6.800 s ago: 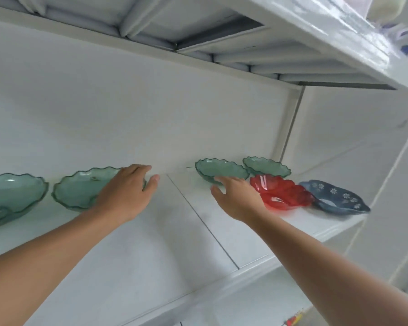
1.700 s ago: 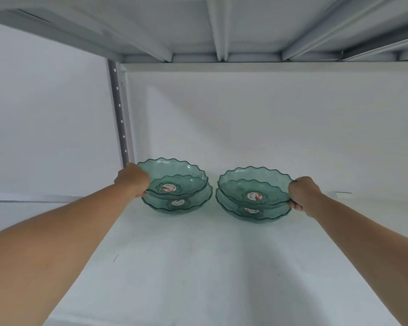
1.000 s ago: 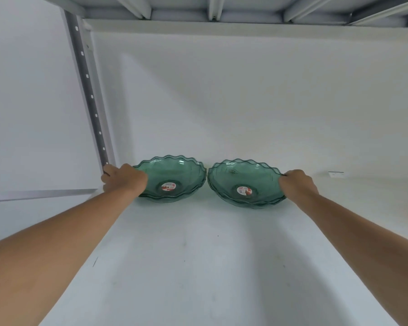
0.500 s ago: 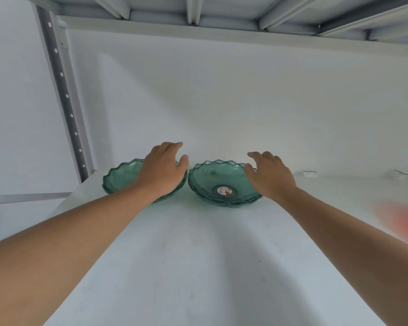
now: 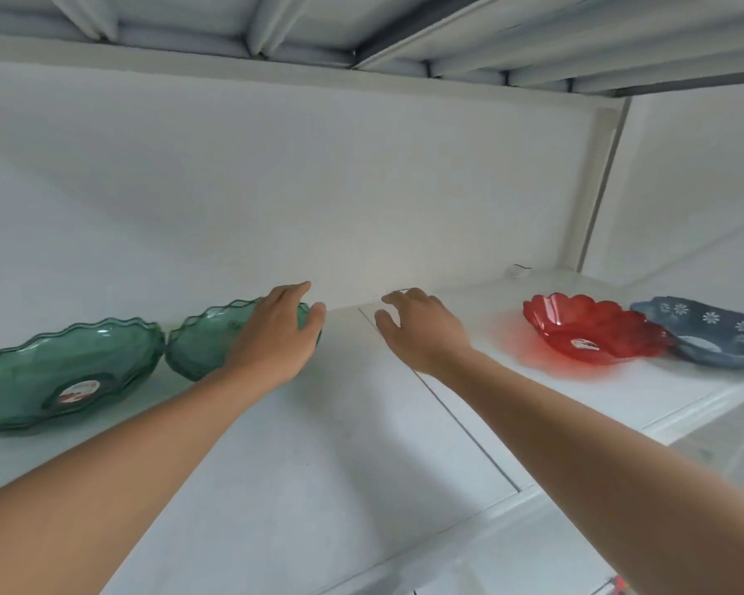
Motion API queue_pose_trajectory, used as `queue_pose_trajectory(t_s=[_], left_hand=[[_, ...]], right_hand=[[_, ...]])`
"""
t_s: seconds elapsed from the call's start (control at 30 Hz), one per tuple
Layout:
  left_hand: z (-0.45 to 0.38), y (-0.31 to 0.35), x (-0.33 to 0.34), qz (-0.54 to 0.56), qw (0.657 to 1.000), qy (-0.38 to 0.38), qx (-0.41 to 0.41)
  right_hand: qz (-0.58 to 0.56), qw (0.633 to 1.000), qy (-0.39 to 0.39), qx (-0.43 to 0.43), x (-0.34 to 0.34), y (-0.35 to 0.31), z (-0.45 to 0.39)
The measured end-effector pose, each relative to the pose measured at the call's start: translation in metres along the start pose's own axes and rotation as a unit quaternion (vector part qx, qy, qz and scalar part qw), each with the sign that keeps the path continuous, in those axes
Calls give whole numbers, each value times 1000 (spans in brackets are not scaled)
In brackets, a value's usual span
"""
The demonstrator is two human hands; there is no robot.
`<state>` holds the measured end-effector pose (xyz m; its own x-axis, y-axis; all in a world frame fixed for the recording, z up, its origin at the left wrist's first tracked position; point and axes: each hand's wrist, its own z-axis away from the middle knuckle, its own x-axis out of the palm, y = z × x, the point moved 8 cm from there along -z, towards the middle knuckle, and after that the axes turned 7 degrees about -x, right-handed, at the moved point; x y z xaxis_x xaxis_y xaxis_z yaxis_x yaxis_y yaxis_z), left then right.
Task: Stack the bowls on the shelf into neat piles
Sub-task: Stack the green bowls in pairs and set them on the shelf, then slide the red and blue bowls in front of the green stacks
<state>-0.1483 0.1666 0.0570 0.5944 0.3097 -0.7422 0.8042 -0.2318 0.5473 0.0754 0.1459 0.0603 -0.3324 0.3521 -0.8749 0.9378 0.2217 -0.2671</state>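
Both arms are reaching up and forward over the white shelf (image 5: 318,487). The left hand (image 5: 271,337) is hovering palm-down at 11 o'clock, fingers loosely spread, in front of the right green pile (image 5: 203,345); contact with it is unclear. The right hand (image 5: 422,328) is hanging at 12 o'clock, fingers curled and apart, gripping nothing. Two green piles are sitting side by side at 9 to 10 o'clock, rims nearly touching; the left pile (image 5: 57,371) is showing a red-and-white sticker, unreadable. One red bowl (image 5: 589,332), stickered too, and one blue flowered bowl (image 5: 714,332) are lying at 2 o'clock, overlapping.
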Motion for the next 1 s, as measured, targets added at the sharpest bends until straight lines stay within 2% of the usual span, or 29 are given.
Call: queue_pose_trajectory(t_s=[0.23,0.57,0.7,1.0], left_hand=[[13,123,67,7,1000,-4,11],[33,307,204,20,999,-44,15],[22,342,231,21,998,-51,12],[-2,371,274,30,995,-87,36]], right_hand=[[-1,999,46,29,-77,135,50],[-3,996,39,79,-157,325,111],[-7,993,49,106,-175,373,121],[39,981,72,175,-200,457,140]])
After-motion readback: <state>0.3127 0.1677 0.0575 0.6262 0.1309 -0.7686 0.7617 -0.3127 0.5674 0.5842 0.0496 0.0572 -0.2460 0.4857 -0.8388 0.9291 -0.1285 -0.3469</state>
